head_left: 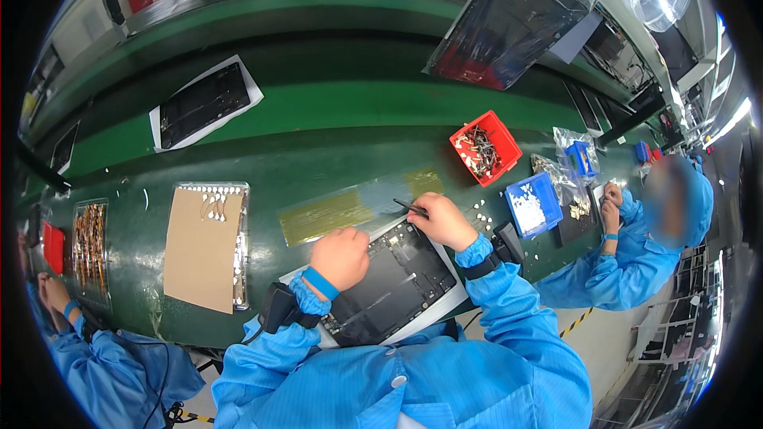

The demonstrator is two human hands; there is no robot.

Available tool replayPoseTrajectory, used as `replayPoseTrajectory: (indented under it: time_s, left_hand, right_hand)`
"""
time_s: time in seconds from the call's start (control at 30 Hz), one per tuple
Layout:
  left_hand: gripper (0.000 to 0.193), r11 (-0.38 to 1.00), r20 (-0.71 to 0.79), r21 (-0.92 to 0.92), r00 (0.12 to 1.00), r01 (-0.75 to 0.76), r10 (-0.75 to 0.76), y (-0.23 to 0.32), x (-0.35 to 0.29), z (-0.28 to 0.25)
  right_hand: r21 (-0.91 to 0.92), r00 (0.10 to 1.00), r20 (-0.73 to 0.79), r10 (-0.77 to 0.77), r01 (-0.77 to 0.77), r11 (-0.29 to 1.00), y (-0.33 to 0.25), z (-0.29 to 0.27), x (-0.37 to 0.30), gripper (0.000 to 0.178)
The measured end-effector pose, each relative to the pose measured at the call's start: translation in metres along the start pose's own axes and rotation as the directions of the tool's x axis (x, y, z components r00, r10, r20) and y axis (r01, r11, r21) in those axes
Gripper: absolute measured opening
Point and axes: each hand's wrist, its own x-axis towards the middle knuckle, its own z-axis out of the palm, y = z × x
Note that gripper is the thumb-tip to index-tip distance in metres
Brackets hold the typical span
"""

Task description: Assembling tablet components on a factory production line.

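In front of me an opened flat electronic device (397, 280), black with small circuit parts along its edges, lies tilted on a white sheet (451, 302). My right hand (443, 221) is closed around black tweezers (407, 206) above the device's far right corner; their tips point left. Over the far left edge of the device is my left hand (340, 257), its fingers curled together. Whatever those fingers may hold is hidden. Just beyond both hands, a yellowish translucent strip (318, 217) lies flat on the green table (278, 139).
A red bin (511, 151) holds small parts; a blue bin (548, 230) has white pieces. Left lie a brown board (199, 254) over a tray and a tray of orange-brown strips (91, 250). Another device (205, 105) lies farther off. Co-workers (636, 254) sit on both sides.
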Motion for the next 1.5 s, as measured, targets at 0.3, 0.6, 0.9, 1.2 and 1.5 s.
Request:
replayPoseTrajectory:
  time_s: [0.3, 0.6, 0.9, 1.2, 1.5]
  left_hand:
    - [0.007, 1.0, -0.043, 0.0, 0.999, -0.016, 0.016, -0.001, -0.001, 0.001]
    - [0.007, 0.999, -0.028, 0.05, 0.999, -0.02, 0.022, 0.002, -0.002, 0.004]
    - [0.035, 0.997, -0.088, 0.059, 0.995, 0.042, -0.037, 0.004, 0.001, -0.005]
    - [0.043, 0.993, -0.006, 0.053, 0.995, 0.101, -0.101, 0.002, -0.001, -0.004]
    - [0.044, 0.992, -0.014, 0.037, 0.992, 0.124, -0.123, 0.002, 0.001, -0.004]
  right_hand:
    - [-0.122, 0.99, 0.076, 0.116, -0.107, 0.987, -0.01, -0.006, 0.007, 0.016]
    - [0.48, 0.933, -0.314, 0.176, -0.003, 0.877, -0.032, 0.004, 0.006, 0.011]
    - [0.781, 0.944, -0.123, 0.307, -0.098, 0.616, -0.019, 0.051, 0.02, 0.02]
    - [0.705, 0.934, -0.159, 0.32, -0.119, 0.7, -0.026, 0.059, 0.015, 0.017]
    - [0.644, 0.926, -0.265, 0.268, -0.037, 0.764, -0.03, 0.06, 0.015, 0.014]
